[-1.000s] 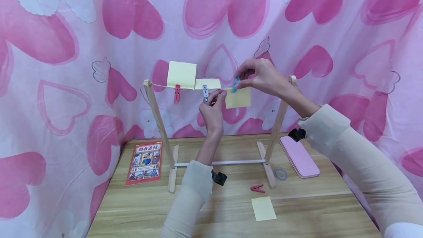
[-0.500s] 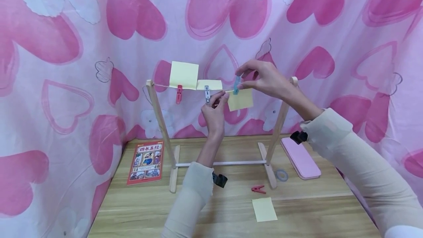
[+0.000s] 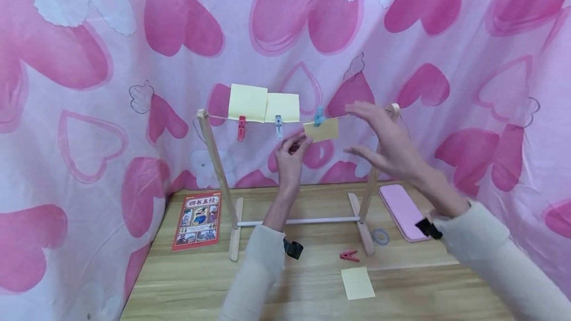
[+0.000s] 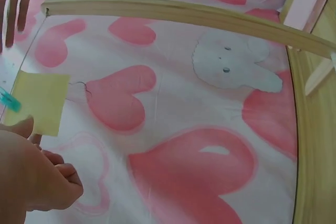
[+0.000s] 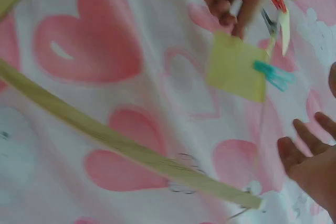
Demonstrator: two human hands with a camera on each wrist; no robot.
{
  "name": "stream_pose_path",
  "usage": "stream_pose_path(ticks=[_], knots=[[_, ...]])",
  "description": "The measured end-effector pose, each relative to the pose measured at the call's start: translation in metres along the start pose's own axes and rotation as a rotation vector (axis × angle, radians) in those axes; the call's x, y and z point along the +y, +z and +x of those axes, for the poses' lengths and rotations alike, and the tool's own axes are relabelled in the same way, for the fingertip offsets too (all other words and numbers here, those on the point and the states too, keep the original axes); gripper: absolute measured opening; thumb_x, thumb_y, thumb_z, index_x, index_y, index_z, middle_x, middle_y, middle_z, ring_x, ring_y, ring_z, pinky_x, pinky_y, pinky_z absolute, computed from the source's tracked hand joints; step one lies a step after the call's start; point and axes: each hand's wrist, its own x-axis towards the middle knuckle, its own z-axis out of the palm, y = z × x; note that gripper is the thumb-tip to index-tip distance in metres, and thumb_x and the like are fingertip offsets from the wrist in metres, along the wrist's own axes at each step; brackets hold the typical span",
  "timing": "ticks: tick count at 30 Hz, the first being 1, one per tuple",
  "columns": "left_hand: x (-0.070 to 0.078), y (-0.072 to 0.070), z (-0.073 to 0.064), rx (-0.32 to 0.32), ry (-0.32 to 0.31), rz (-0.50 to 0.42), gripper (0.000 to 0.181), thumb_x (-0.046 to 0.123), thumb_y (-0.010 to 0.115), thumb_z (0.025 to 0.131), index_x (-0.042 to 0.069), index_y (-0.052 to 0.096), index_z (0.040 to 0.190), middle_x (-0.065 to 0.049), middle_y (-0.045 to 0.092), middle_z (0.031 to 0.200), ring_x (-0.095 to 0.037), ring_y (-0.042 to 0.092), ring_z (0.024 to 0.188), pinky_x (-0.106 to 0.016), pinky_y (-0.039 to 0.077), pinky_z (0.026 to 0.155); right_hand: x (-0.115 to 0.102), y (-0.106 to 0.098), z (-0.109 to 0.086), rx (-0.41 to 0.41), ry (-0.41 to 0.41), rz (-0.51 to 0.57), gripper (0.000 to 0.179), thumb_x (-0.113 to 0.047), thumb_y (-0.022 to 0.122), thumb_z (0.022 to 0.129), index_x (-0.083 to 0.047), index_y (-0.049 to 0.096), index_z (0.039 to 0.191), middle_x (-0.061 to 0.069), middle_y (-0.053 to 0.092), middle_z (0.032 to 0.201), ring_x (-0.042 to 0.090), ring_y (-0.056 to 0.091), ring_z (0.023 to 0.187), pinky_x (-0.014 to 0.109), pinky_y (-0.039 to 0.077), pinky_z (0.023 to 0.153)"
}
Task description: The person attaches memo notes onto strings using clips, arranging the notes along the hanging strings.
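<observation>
A yellow sticky note (image 3: 322, 131) hangs from the string under a blue clothespin (image 3: 318, 116). My left hand (image 3: 289, 160) pinches this note at its lower left corner, between thumb and finger; the left wrist view shows the thumb lying over the note (image 4: 44, 100). To the right of the clothespin, my right hand (image 3: 388, 142) is spread and holds nothing, apart from the blue clothespin (image 5: 273, 75) in the right wrist view. Two more notes stand up above the string: one in a red clothespin (image 3: 241, 128), the other in a pale blue clothespin (image 3: 278, 127).
The string runs between two wooden posts (image 3: 216, 162), joined low down by a white rod (image 3: 321, 220). On the table lie a red book (image 3: 197, 222), a loose red clothespin (image 3: 350, 256), a sticky note (image 3: 358, 283), a grey ring (image 3: 381, 236) and a pink case (image 3: 403, 212).
My right hand has let go of the blue clothespin and moved right, its fingers spreading. The clothespin stays on the string with the note. The middle note has swung more upright.
</observation>
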Motion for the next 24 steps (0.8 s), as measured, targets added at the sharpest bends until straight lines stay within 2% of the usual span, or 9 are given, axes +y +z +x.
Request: stream_pose_path(ticks=[2,5,9,12,14,17,18,20,24], knots=[[-0.004,-0.002,0.000,-0.032,-0.018,0.044,0.028,0.021,0.083,0.100,0.007,0.081,0.123,-0.003,0.072,0.107,-0.012,0.057,0.093,-0.022,0.047,0.080,0.001,0.008,-0.027,0.032,-0.062,0.027,0.077,-0.053,0.064,0.109,0.012,0.055,0.149,0.030,0.056,0.154,0.035,0.049,0.152,0.029,0.032,0.131],[-0.016,-0.007,-0.006,-0.095,-0.048,0.094,0.033,0.025,0.081,0.101,0.010,0.077,0.131,-0.005,0.069,0.116,-0.014,0.057,0.099,-0.025,0.048,0.085,0.003,0.028,-0.076,0.054,-0.066,0.070,0.066,-0.044,0.065,0.111,0.011,0.059,0.146,0.028,0.057,0.153,0.025,0.048,0.154,0.030,0.034,0.130],[-0.057,-0.020,-0.032,-0.209,-0.061,0.187,0.040,0.020,0.079,0.103,0.005,0.070,0.139,-0.010,0.067,0.121,-0.013,0.058,0.099,-0.024,0.051,0.086,0.012,0.065,-0.154,0.015,0.046,0.061,0.063,-0.048,0.062,0.111,0.006,0.063,0.145,0.024,0.060,0.150,0.022,0.047,0.152,0.026,0.028,0.132],[-0.103,-0.031,-0.074,-0.331,-0.096,0.289,0.044,0.016,0.080,0.101,0.001,0.067,0.140,-0.014,0.068,0.119,-0.010,0.060,0.090,-0.023,0.054,0.077,0.020,0.095,-0.215,-0.047,0.150,-0.013,0.068,-0.056,0.057,0.109,0.003,0.065,0.141,0.022,0.062,0.145,0.031,0.053,0.143,0.024,0.029,0.129],[-0.135,-0.037,-0.110,-0.419,-0.146,0.346,0.047,0.015,0.082,0.099,0.001,0.066,0.141,-0.016,0.068,0.118,-0.010,0.059,0.086,-0.023,0.054,0.073,0.024,0.114,-0.251,-0.083,0.191,-0.090,0.066,-0.057,0.066,0.104,0.001,0.069,0.136,0.020,0.066,0.138,0.035,0.058,0.130,0.030,0.043,0.121],[-0.180,-0.044,-0.164,-0.518,-0.191,0.436,0.053,0.018,0.086,0.095,0.002,0.066,0.141,-0.011,0.064,0.116,-0.008,0.055,0.087,-0.024,0.051,0.072,0.025,0.137,-0.290,-0.148,0.243,-0.184,0.062,-0.044,0.088,0.089,-0.004,0.071,0.133,0.017,0.068,0.130,0.034,0.062,0.114,0.037,0.058,0.095],[-0.193,-0.046,-0.180,-0.544,-0.178,0.466,0.054,0.021,0.088,0.093,0.002,0.067,0.139,-0.010,0.062,0.115,-0.008,0.054,0.088,-0.024,0.050,0.072,0.025,0.144,-0.299,-0.164,0.258,-0.206,0.063,-0.037,0.094,0.083,-0.005,0.072,0.132,0.016,0.068,0.127,0.031,0.062,0.111,0.039,0.058,0.086],[-0.214,-0.050,-0.206,-0.574,-0.095,0.548,0.055,0.029,0.090,0.091,0.005,0.069,0.136,-0.006,0.059,0.120,-0.009,0.052,0.098,-0.025,0.049,0.079,0.022,0.154,-0.311,-0.192,0.299,-0.208,0.066,-0.025,0.099,0.075,-0.006,0.073,0.132,0.015,0.066,0.125,0.026,0.060,0.106,0.035,0.056,0.078],[-0.237,-0.055,-0.232,-0.559,0.107,0.706,0.059,0.043,0.092,0.084,0.013,0.072,0.131,-0.001,0.054,0.126,-0.014,0.050,0.111,-0.031,0.050,0.089,0.019,0.167,-0.323,-0.212,0.375,-0.188,0.060,-0.014,0.099,0.075,-0.007,0.076,0.129,0.013,0.063,0.125,0.020,0.057,0.105,0.031,0.057,0.078]])
